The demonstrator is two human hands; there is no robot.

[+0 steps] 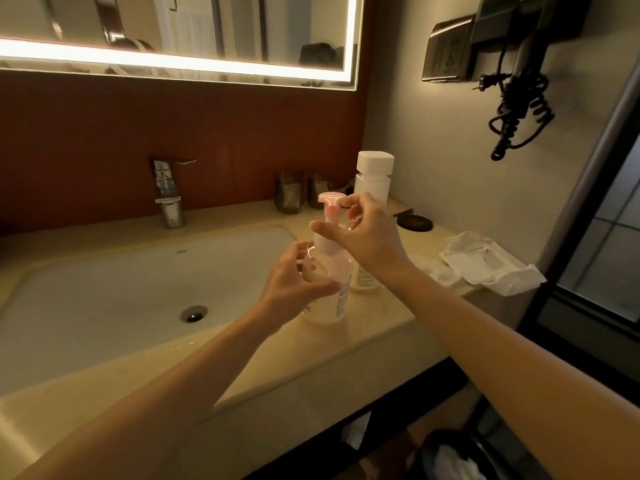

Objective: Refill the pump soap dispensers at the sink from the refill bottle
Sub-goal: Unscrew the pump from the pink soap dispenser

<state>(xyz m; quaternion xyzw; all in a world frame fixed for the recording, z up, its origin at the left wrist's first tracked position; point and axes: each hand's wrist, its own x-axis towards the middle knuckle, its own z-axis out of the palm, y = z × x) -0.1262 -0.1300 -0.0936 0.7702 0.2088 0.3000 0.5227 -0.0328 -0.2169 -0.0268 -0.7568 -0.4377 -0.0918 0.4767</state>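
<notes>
Pink-topped pump dispenser (337, 271) stood on the beige counter (346, 351) right of the sink (104, 271)
Left hand (294, 284) curled round its clear body; right hand (369, 232) pinched the pump neck with thumb and fingertips; white-capped refill bottle (373, 181) stood just behind

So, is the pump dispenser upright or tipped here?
Upright: the pump dispenser stands on its base on the counter; left hand grips its body, right hand holds the pump.

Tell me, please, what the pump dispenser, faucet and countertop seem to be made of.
The pump dispenser looks like clear glossy plastic, see-through with highlights, its pump pink plastic. The faucet seems polished chromed metal, given its mirror reflections. The countertop looks like smooth beige stone, perhaps marble or an imitation.
</notes>
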